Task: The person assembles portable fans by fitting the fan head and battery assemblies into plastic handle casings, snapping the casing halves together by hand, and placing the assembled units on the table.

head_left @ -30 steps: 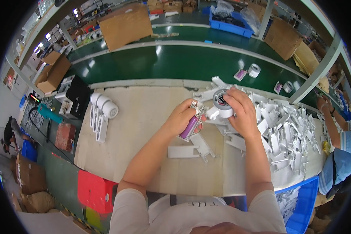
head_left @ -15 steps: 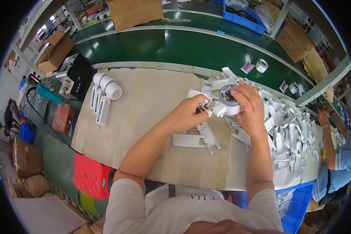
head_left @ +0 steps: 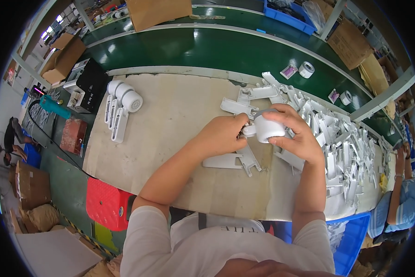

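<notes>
My right hand [head_left: 299, 134] is wrapped round a white round housing [head_left: 268, 129] with a grey rim, its smooth white side showing. A short white stem [head_left: 249, 130] sticks out of its left side. At that stem my left hand [head_left: 226, 134] is closed, thumb and fingers pinching; what they grip is mostly hidden. Below the hands, white flat arm pieces [head_left: 222, 160] lie on the table covering [head_left: 170, 111]. To the far left, several assembled white units [head_left: 125, 99] lie in a row, round heads with long arms.
A big heap of white plastic pieces [head_left: 343, 157] covers the table's right side. Rolls of labels [head_left: 306, 69] stand on the green surface behind. A black machine [head_left: 89, 85] and teal tool [head_left: 54, 107] are at left, a red stool [head_left: 107, 203] at front left. Another person [head_left: 403, 198] is at far right.
The round housing has tipped over: its open face with dark innards showed before, and now its white side does. My right hand turned with it; my left hand stays at the stem.
</notes>
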{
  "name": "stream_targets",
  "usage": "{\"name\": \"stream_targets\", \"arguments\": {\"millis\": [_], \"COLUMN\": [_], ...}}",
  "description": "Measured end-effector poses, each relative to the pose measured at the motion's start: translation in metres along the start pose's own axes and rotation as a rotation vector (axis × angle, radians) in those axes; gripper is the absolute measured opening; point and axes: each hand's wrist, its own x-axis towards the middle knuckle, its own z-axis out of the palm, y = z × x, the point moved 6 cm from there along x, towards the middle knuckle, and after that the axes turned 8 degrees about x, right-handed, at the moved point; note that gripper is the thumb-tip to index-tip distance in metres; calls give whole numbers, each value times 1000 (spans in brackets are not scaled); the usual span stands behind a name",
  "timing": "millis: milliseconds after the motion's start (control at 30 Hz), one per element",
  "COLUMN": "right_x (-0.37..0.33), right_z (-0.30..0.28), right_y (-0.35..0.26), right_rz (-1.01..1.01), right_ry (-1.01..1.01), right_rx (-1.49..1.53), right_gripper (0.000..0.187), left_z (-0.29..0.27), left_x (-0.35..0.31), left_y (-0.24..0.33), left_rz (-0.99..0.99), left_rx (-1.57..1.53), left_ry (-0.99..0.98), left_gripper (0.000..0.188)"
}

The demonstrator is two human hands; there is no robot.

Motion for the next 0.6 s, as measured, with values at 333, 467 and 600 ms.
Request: {"name": "stream_targets", "arguments": {"millis": [333,467,600], "right_x": [-2,1,7], "right_z": [-4,-1,-6], "right_y": [6,3,7], "right_rz": [57,-1,-115], "right_ry": [-70,-70,218], "right_rx": [61,71,-38], "right_gripper": [47,45,43], "left_z": [6,11,20], "left_x": [-3,-5,1], "left_y": [15,9,-5], "left_rz": [84,54,-153], "left_rx": [69,-303,-746], "left_ry": [-23,-129,-176], "left_gripper": [30,25,24]}}
